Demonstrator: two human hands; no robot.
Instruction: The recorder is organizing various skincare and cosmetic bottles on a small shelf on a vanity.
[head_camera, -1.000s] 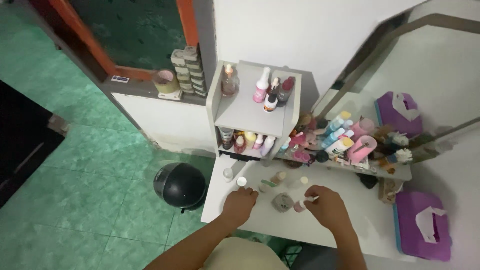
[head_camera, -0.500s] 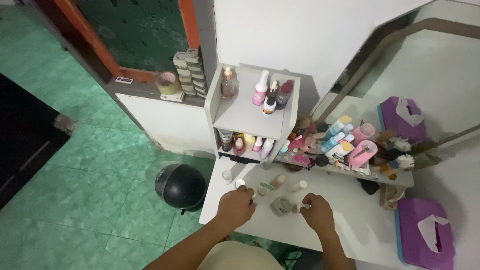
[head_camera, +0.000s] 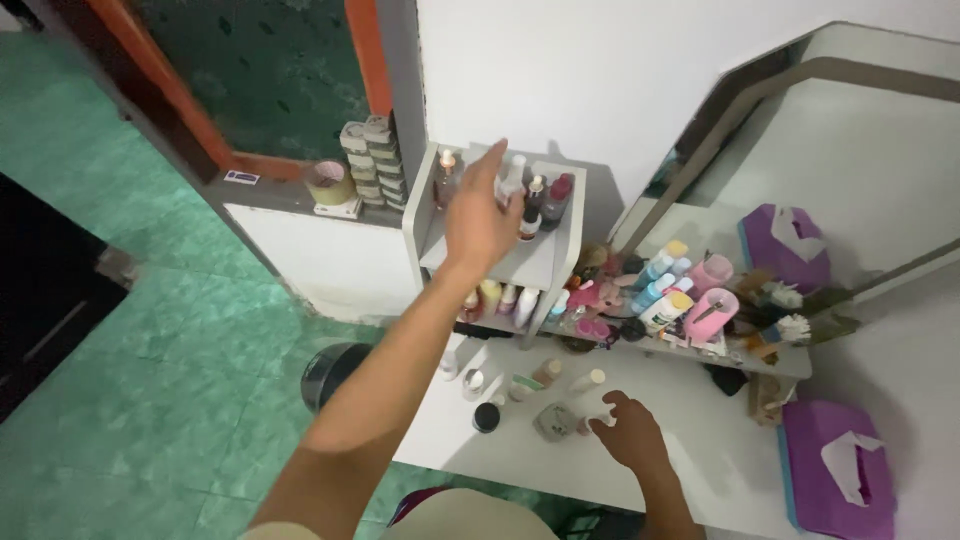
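My left hand (head_camera: 478, 215) is raised to the upper shelf (head_camera: 520, 262), fingers spread wide and holding nothing, touching the white spray bottle (head_camera: 512, 178) (pink below). My right hand (head_camera: 628, 435) rests loosely open on the white desk (head_camera: 700, 450), fingertips beside a small pink jar (head_camera: 590, 425).

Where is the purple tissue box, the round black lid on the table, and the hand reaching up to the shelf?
purple tissue box (head_camera: 835, 470), head view, on its purple top.
round black lid (head_camera: 486, 417), head view, on its middle.
left hand (head_camera: 478, 222), head view, on the back of the hand.
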